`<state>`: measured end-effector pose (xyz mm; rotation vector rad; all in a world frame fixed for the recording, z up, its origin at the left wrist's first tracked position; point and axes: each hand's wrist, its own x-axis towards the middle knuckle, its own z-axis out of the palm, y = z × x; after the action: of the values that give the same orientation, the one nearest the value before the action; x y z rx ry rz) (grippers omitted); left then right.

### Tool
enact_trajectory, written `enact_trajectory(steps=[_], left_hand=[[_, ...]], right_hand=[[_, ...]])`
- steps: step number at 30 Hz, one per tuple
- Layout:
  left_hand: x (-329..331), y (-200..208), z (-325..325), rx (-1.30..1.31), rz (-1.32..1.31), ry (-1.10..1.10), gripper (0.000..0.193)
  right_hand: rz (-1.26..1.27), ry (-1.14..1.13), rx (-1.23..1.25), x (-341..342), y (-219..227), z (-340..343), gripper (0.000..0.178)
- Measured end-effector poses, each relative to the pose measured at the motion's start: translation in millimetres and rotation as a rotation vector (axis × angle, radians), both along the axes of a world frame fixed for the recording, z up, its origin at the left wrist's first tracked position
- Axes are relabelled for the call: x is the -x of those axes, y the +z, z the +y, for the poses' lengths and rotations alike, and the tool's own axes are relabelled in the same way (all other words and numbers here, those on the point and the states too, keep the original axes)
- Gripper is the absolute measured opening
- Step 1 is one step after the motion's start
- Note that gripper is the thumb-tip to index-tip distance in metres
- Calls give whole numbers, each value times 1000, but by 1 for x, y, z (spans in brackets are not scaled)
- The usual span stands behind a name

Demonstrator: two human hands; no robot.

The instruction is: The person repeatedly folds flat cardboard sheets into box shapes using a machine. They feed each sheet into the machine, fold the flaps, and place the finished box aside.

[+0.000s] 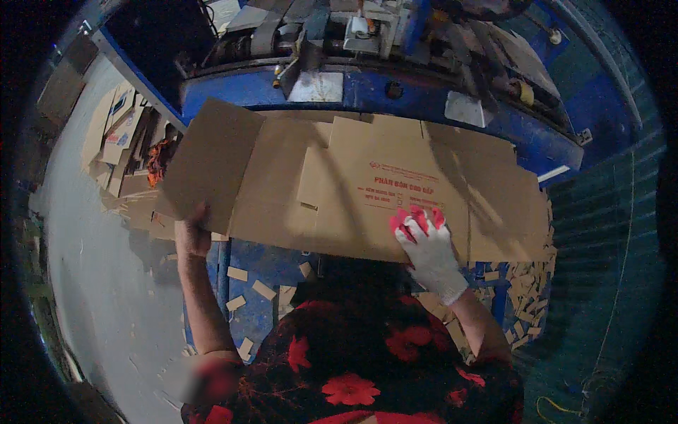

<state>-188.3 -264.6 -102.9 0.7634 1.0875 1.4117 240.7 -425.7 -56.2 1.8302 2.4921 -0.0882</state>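
Observation:
A long brown cardboard box blank (339, 219) with red print lies flat in front of me, slotted and creased. My left hand (193, 237), bare, grips the near edge of its left panel (219, 152), which is tilted up and looks darker than the rest. The thumb shows on top; the other fingers are mostly hidden. On the printed face, right of the middle, rests my right hand (427, 247) in a white glove with pink fingertips. Its fingers are apart and slightly bent, touching the board without gripping it.
A blue machine (417, 99) with rollers and metal plates (316, 87) stands along the far side. Stacked cardboard (116, 141) lies on the floor at left. Small cardboard offcuts (526, 304) are scattered below the blank and at right. A dark green ribbed wall (614, 233) is on the right.

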Motion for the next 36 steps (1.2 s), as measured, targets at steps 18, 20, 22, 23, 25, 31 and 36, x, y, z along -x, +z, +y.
enact_trajectory(steps=[18, 20, 22, 23, 25, 31, 36], left_hand=[[-185, 10, 68, -1146, 1274, -314, 66], [-193, 9, 82, -1037, 1320, -337, 64], [-199, 12, 100, -920, 1287, -370, 59], [-203, 13, 113, -944, 1301, -376, 58], [-214, 12, 144, -976, 1327, -371, 57], [-269, 12, 252, -898, 1608, -227, 56], [-298, 16, 285, -826, 1510, -209, 51]], right_hand=[[-198, 51, -471, -126, -17, 95, 46], [-165, 29, -444, -132, -20, 109, 46], [-133, 30, -463, -138, -22, 129, 51], [-192, 21, -482, -141, -23, 141, 52], [-291, 11, -534, -149, -25, 166, 53], [-220, 18, -481, -191, -11, 284, 52], [-88, -208, -498, -213, 5, 326, 51]])
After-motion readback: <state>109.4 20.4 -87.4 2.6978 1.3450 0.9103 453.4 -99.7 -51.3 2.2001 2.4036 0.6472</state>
